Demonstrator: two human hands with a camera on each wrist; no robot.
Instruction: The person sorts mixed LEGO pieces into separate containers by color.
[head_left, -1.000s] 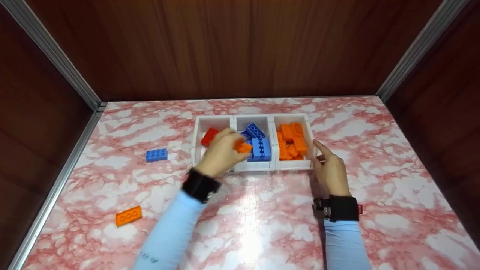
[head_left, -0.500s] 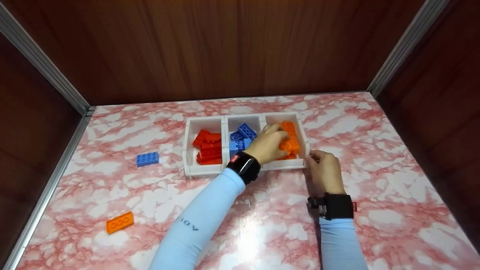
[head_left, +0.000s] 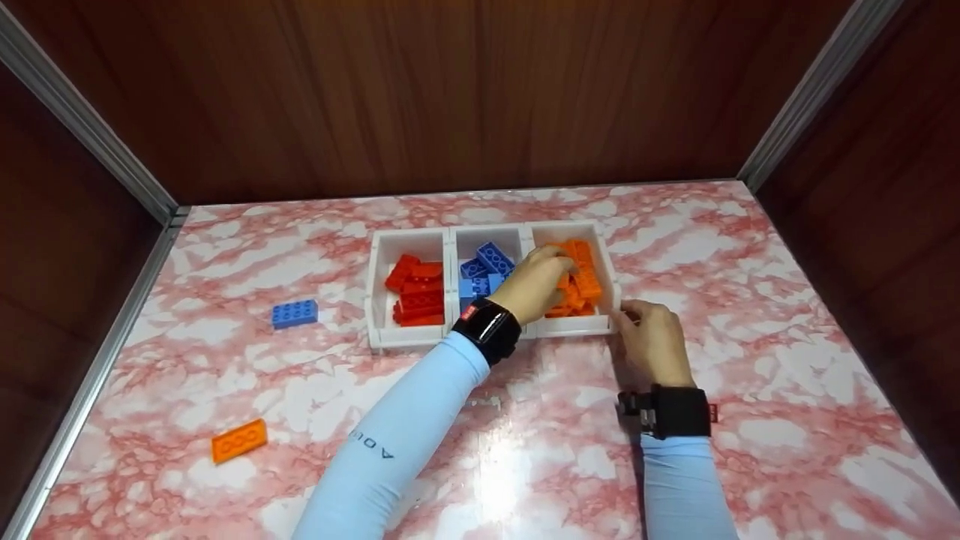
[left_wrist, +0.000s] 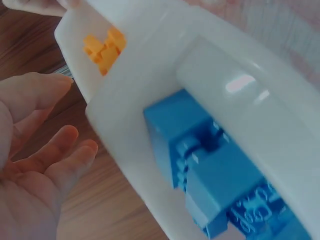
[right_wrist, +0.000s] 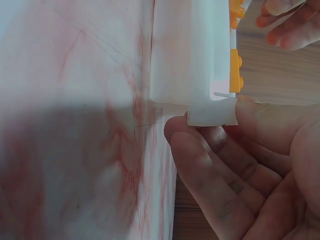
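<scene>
A white three-compartment bin [head_left: 373,300] stands on the table. My left hand [head_left: 534,286] reaches over its middle and right compartments, fingertips above the orange bricks [head_left: 586,279]. In the left wrist view nothing lies between the relaxed fingers of the left hand [left_wrist: 40,150], beside the blue bricks [left_wrist: 220,175]. With thumb and fingers, my right hand [head_left: 656,343] grips the bin's near right corner, and the right wrist view shows that bin corner [right_wrist: 212,111] between them. Red bricks [head_left: 420,300] fill part of the left compartment. My left hand hides part of the blue and orange bricks.
On the table to the left lie a loose blue brick [head_left: 295,314] and, nearer, an orange brick [head_left: 240,441] with its hollow underside up. Dark wooden panels [head_left: 450,97] with metal edge rails [head_left: 97,112] enclose the marbled tabletop [head_left: 562,450] at the back and sides.
My left hand has moved right from the left compartment to the orange one and let go of an orange brick. My right hand has gone from touching the bin's side to gripping its corner.
</scene>
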